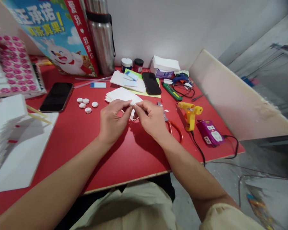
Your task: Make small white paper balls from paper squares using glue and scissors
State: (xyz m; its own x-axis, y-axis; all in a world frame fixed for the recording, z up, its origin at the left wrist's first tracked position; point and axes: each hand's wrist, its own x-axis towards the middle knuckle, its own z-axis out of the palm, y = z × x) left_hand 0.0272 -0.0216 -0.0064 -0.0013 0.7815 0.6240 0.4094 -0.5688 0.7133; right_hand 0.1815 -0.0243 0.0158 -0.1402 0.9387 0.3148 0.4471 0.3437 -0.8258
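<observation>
A small white piece [132, 103], perhaps paper, is pinched between the fingertips of both hands above the red table [124, 159]. My left hand [114, 119] grips it from the left with thumb and forefinger. From the other side, my right hand [152, 118] closes its fingers on the same piece. Just behind the hands lies a stack of white paper sheets [122, 94], partly covered by them. Several small white rounded pieces [85, 101] rest on the table to the left. Orange-handled scissors [176, 129] lie beside my right hand, partly hidden by it.
A yellow glue gun [190, 113] and a purple power socket [210, 132] stand at the right, cords over the edge. Two phones [56, 97] [151, 83] lie on the table. A steel flask [102, 41] and printed box [62, 41] stand behind. White layered boards [4, 134] occupy the left.
</observation>
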